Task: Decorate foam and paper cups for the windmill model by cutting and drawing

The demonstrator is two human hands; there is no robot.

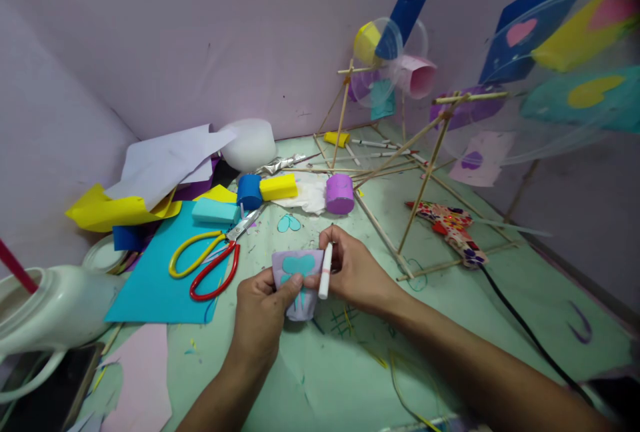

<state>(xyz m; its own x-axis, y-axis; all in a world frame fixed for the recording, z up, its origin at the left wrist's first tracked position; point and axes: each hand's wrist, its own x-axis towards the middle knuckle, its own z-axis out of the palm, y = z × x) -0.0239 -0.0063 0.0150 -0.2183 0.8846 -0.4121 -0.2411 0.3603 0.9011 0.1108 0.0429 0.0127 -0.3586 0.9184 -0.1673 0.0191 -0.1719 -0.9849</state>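
Near the table's middle, my left hand (pixel 260 315) is closed on a small lilac paper piece (pixel 279 265), shaped like a tapering cup. Teal shapes (pixel 299 264) show on its front, with my left thumb pressing over them. Between the fingers of my right hand (pixel 357 269) is a slim white marker (pixel 325 275), held upright. The right fingertips touch the lilac piece's edge as well. Just beyond lies a teal heart-shaped cutout (pixel 289 223). Scissors (pixel 235 235) with one yellow and one red handle rest to the left on a blue sheet (pixel 155 279).
Stick frames (pixel 425 185) bearing clear discs and coloured paper stand at right. Beneath them sits a patterned glue gun (pixel 453 229) with a black cord (pixel 525 325). A purple roll (pixel 340 194), yellow block (pixel 279 187) and blue roll (pixel 249 192) line the back. A white jug (pixel 65 305) lies at left.
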